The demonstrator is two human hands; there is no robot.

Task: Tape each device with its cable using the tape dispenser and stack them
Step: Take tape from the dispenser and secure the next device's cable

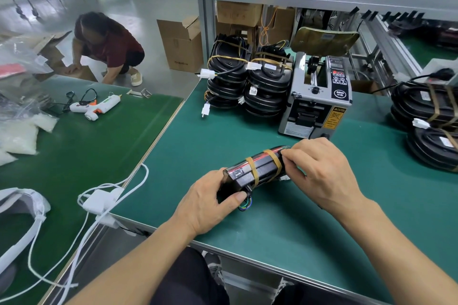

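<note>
A black device with a red stripe lies on its edge on the green mat, bound by two tan tape bands; coloured cable wires poke out below its near end. My left hand grips that near end, thumb on the side. My right hand holds the far end, fingertips pinching at the far tape band. The grey tape dispenser stands just behind. Left of it rise two stacks of taped devices with white connectors.
More black devices with cables sit at the right edge. On the left table lie a white glue gun, plastic bags and white cables. A person crouches on the floor by cardboard boxes. An aluminium frame bench stands behind.
</note>
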